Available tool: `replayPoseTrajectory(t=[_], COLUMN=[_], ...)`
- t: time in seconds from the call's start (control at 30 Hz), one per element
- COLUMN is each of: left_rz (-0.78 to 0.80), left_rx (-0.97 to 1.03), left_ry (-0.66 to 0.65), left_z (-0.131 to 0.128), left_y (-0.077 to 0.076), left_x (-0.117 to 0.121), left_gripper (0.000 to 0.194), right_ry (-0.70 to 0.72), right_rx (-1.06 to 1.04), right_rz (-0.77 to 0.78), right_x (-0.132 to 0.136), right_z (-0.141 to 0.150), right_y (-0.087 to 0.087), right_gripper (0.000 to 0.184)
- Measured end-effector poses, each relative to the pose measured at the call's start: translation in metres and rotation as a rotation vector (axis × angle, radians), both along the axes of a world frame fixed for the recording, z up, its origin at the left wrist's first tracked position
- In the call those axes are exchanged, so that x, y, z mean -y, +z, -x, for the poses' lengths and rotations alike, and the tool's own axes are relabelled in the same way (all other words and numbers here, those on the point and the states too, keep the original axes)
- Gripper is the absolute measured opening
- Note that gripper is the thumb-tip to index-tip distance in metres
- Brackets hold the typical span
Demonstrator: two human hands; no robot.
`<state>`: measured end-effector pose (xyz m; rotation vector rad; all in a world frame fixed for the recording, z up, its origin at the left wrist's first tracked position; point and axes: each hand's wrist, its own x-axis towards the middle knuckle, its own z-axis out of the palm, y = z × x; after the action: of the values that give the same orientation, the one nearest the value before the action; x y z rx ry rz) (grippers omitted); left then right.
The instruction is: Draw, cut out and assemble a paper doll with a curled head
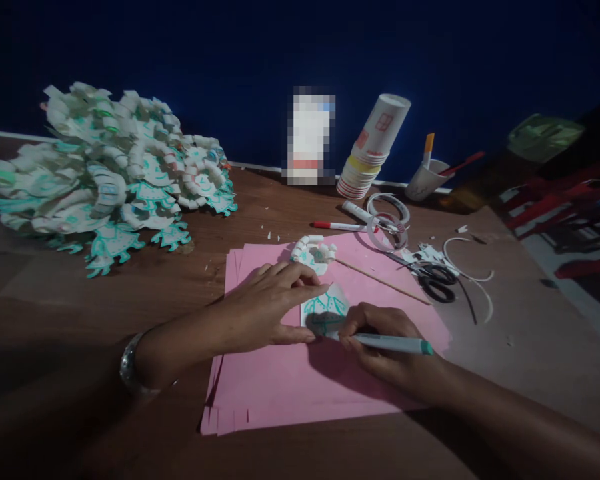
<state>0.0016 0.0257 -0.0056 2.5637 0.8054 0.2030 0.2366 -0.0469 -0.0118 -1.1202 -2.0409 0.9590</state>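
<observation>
My right hand (380,337) is closed round a green-capped marker (395,343), its tip end down by a small white piece of paper (325,310) that bears a green drawing of a dressed figure. Spread over the paper's left edge, my left hand (280,300) has its fingers apart and thumb along the lower side. Both hands rest above a stack of pink sheets (275,393). Just beyond my left fingers lies a paper face with curled paper hair (313,253). A thin wooden stick (383,281) runs from it to the right.
A heap of curly-haired paper figures (130,180) fills the table's left. Behind the sheets stand leaning stacked paper cups (375,143) and a cup of tools (425,180). Tape rolls (387,230), a red-capped marker (345,227), black-handled scissors (437,280) and paper scraps (425,257) lie at right.
</observation>
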Motion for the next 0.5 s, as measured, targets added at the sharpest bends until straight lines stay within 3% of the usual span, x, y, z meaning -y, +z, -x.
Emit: replayPoseTrajectory(t=[0.5], left_rz=[-0.02], left_rx=[0.003], left_ry=[-0.008], left_z=[0.0001], left_y=[-0.0014], left_x=[-0.0001], left_gripper=[0.063], right_ry=[-0.011], right_rx=[-0.022], right_rz=[0.047], right_x=[-0.0012], right_z=[0.0033], right_y=[0.0015], right_gripper=[0.007])
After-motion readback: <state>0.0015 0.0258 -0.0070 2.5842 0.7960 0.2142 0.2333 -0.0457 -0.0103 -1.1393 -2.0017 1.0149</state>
